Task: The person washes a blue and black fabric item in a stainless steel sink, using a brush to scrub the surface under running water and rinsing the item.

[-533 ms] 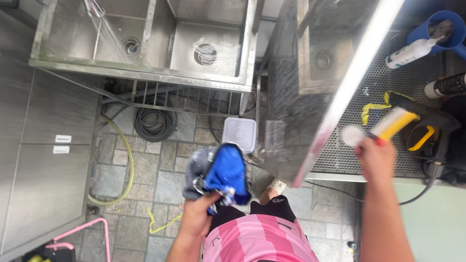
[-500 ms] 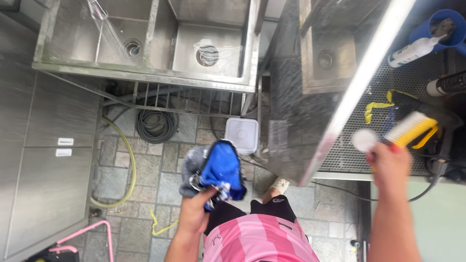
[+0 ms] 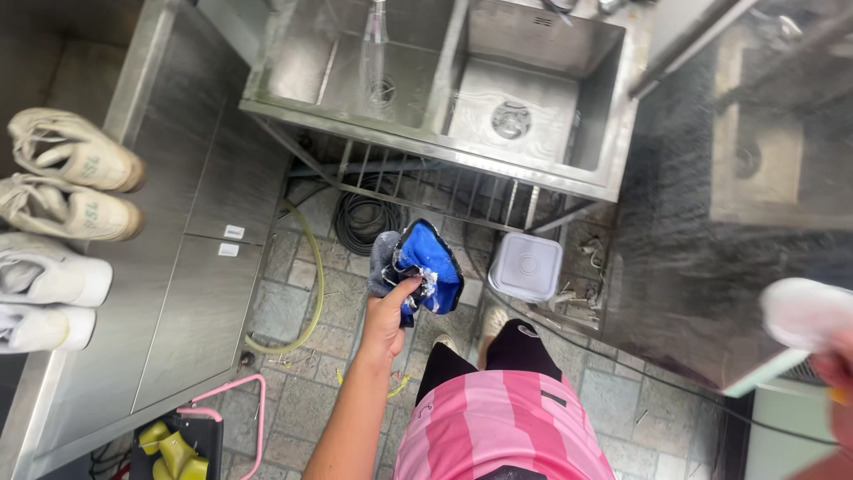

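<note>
Head view, looking straight down. We note the left hand raised over the tiled floor, fingers curled shut around a blue shoe. The shoe is soft fabric with a grey lining or collar showing at its left side and pale flecks on the blue (soap or dirt, we cannot tell which). It hangs in the air below the front edge of a double stainless-steel sink, well clear of both basins.

The right hand enters only at the frame's right edge. It is blurred and cut off, so we cannot tell how its fingers stand. A white rounded object, smooth and blurred, sits against it; whether the hand grips it we cannot confirm.

The sink is brushed metal with two rectangular basins, each with a round drain. Under it we record a wire rack, a coiled black hose and a yellow-green hose curving across the grey stone tiles. A white square lidded container stands on the floor just right of the shoe.

At left, a steel counter carries off-white sneakers, worn and creased, laid on their sides. Lower left, a pink tubular frame adjoins yellow rubbery items in a black bin. The person wears a pink striped garment.
</note>
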